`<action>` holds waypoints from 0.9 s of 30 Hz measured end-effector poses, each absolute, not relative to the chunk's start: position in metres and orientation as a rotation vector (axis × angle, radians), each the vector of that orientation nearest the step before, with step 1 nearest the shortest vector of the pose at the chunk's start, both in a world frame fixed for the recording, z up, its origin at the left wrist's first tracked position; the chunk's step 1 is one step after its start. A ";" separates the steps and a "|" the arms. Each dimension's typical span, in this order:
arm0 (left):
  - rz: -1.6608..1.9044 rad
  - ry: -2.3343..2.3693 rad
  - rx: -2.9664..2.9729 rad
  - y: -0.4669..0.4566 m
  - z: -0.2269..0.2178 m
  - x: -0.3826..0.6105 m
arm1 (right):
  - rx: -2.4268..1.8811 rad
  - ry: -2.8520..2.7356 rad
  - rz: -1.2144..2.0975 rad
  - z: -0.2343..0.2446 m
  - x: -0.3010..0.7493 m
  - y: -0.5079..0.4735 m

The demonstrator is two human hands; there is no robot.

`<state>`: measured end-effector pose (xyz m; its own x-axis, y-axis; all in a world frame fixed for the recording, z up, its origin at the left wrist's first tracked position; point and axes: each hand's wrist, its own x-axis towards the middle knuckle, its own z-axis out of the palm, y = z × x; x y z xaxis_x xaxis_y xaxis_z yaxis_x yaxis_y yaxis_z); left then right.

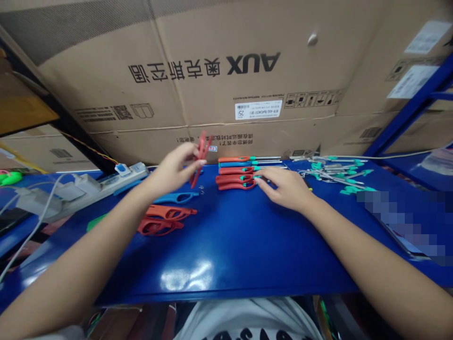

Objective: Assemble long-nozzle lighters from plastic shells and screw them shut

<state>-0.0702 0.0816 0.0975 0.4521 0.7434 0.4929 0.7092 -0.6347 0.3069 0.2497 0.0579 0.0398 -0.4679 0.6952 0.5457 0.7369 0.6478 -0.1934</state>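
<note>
My left hand point(180, 165) pinches a red lighter handle shell point(202, 152), held up on end above the table. My right hand point(285, 185) closes its fingers at the green trigger end of the nearest red long-nosed lighter point(231, 183); its metal tube is hidden behind the hand. Behind it lie another red lighter point(233, 170), a blue one point(228, 164) and an orange one point(231, 159), side by side. Under and beside my left forearm lie loose handle shells: blue point(177, 197), orange point(171, 212) and red point(161, 226).
Metal tubes with green parts point(336, 172) form a loose pile on the right. Tiny metal pieces point(202, 190) lie mid-table. A power strip point(116, 182) with plugs and cables stands left. A large cardboard box point(212, 38) walls off the back of the blue table point(240, 245).
</note>
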 end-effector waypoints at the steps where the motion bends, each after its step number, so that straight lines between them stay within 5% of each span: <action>1: 0.846 1.268 2.609 0.063 0.092 -0.059 | -1.115 -2.229 -0.075 0.044 0.251 0.057; 6: 0.299 1.088 2.725 0.001 0.053 -0.012 | -1.049 -2.184 0.082 0.059 0.248 0.050; 15: 0.411 1.002 2.510 0.021 0.022 -0.003 | -0.818 -2.606 0.708 0.043 0.241 0.029; 27: 0.256 1.268 2.580 0.013 0.025 -0.025 | -0.884 -2.754 0.321 0.021 0.252 0.040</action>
